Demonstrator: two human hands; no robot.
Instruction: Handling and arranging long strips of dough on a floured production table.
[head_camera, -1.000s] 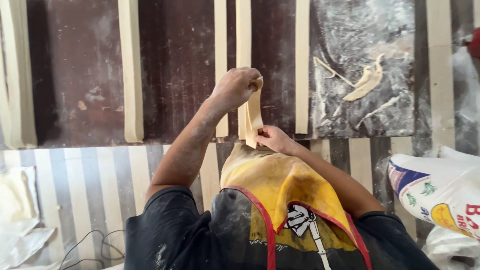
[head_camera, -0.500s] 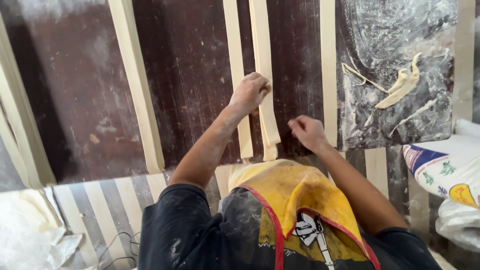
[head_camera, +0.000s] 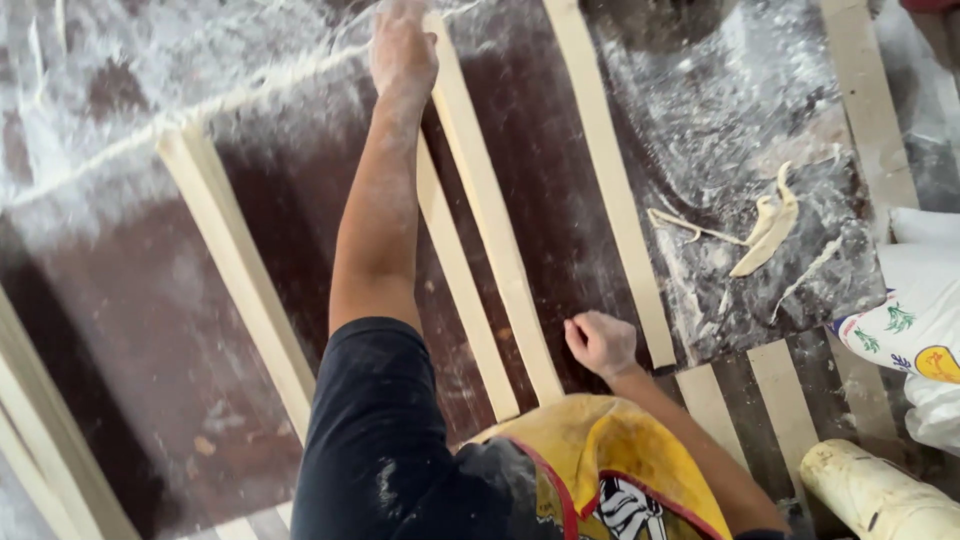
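Laying out dough strips: the left hand (head_camera: 403, 45) presses the far end of a long dough strip (head_camera: 490, 215) onto the floured table (head_camera: 120, 300), its fingers hidden; the right hand (head_camera: 600, 343) rests loosely curled, empty, beside the near end. Next, judged: aligning it parallel with the neighbouring strip (head_camera: 610, 190).

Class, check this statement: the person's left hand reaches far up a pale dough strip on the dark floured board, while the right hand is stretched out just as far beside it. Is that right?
Not quite. In the head view the left hand does reach far up the dough strip on the board, but the right hand is not stretched out: it rests close to the body, loosely curled.
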